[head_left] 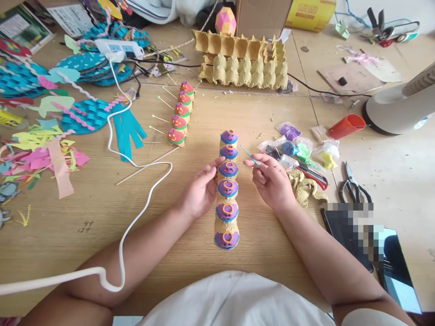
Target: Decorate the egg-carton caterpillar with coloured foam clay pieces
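Observation:
A strip of egg carton [227,225] stretches away from me in the middle of the table. Its several bumps carry purple and blue clay, orange rings and small dark face marks. My left hand [201,188] grips the strip's left side, thumb and forefinger by the upper bumps, other fingers partly hidden. Pinched in my right hand [273,183] is a thin blue stick-like tool [249,155], its tip pointing up and left, just right of the strip and apart from it.
A second strip with red and green faces [180,109] and green-tipped sticks lies beyond my left hand. Bagged coloured clay [303,149], a red utility knife [312,175] and pliers [353,188] are at right. A white cord [146,203] crosses the left side. Egg cartons [249,72] sit behind.

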A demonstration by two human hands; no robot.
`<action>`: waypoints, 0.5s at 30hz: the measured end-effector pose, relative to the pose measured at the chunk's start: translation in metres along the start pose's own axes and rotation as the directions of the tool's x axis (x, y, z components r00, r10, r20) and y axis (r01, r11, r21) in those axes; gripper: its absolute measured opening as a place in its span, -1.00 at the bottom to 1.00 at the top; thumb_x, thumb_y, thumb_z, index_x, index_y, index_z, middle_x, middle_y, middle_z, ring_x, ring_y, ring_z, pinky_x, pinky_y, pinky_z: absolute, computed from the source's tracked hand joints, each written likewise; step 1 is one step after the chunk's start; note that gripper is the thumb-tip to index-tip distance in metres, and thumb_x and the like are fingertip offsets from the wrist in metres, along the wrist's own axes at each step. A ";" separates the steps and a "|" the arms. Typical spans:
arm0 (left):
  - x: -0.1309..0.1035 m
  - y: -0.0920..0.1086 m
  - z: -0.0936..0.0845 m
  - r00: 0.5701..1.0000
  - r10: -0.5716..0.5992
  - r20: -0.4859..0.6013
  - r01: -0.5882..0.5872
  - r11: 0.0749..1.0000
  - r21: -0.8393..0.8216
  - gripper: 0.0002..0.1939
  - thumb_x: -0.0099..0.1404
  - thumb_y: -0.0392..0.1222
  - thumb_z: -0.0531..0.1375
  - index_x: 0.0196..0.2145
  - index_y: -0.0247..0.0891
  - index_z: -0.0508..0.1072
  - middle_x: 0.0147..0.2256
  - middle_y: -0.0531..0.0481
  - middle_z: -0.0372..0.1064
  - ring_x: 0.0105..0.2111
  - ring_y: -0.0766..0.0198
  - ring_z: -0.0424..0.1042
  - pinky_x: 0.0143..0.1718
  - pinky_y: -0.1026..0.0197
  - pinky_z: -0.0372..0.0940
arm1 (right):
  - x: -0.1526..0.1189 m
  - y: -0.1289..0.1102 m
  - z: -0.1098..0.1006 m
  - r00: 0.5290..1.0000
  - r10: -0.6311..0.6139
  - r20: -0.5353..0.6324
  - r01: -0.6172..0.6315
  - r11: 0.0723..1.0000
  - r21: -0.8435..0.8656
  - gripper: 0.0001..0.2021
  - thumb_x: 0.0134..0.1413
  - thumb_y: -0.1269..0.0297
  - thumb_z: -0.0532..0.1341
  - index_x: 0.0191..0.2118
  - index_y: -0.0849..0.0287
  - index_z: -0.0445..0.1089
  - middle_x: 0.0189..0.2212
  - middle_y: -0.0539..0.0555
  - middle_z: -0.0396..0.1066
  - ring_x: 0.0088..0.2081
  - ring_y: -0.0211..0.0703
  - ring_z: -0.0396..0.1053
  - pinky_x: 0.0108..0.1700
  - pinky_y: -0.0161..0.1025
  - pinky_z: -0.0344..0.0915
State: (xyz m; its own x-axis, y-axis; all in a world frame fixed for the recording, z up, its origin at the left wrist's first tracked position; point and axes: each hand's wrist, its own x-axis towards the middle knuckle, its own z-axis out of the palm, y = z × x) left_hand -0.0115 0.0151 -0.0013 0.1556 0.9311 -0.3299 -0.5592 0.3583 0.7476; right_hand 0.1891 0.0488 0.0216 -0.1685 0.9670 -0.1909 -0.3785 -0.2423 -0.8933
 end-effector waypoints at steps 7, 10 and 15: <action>0.000 0.001 -0.003 0.999 -0.046 0.008 0.047 0.999 -0.023 -0.67 0.39 0.05 0.26 0.06 0.01 0.55 0.04 -0.04 0.56 -0.09 0.15 0.59 -0.12 0.03 0.53 | 0.000 0.005 -0.001 0.997 -0.073 -0.026 0.071 0.993 -0.095 -0.74 0.05 0.06 0.45 -0.18 0.04 0.55 -0.25 0.07 0.69 -0.60 -0.37 -0.10 -0.55 -0.31 -0.12; 0.000 0.001 -0.003 0.998 -0.060 0.022 0.061 0.998 -0.017 -0.67 0.39 0.05 0.25 0.06 0.00 0.56 0.03 -0.06 0.55 -0.05 0.12 0.58 -0.07 0.00 0.53 | 0.000 0.010 -0.002 0.978 -0.188 -0.090 0.164 0.960 -0.225 -0.73 0.13 -0.02 0.41 -0.24 0.06 0.54 -0.39 0.04 0.65 -0.62 -0.35 -0.02 -0.55 -0.30 -0.09; -0.003 0.003 0.000 0.992 -0.093 0.084 0.099 0.992 -0.076 -0.71 0.39 0.03 0.25 0.02 0.00 0.58 -0.02 -0.03 0.55 -0.09 0.18 0.57 -0.07 0.07 0.52 | -0.002 0.008 0.000 0.963 -0.262 -0.057 0.229 0.913 -0.338 -0.74 0.18 -0.02 0.39 -0.27 0.08 0.52 -0.44 0.02 0.61 -0.61 -0.34 0.03 -0.53 -0.29 -0.05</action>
State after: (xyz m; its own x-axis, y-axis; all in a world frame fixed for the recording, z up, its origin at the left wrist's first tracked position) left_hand -0.0138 0.0136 0.0013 0.2746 0.8963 -0.3482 -0.6010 0.4426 0.6655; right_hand 0.1861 0.0451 0.0154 -0.0115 0.9996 0.0272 -0.0768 0.0263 -0.9967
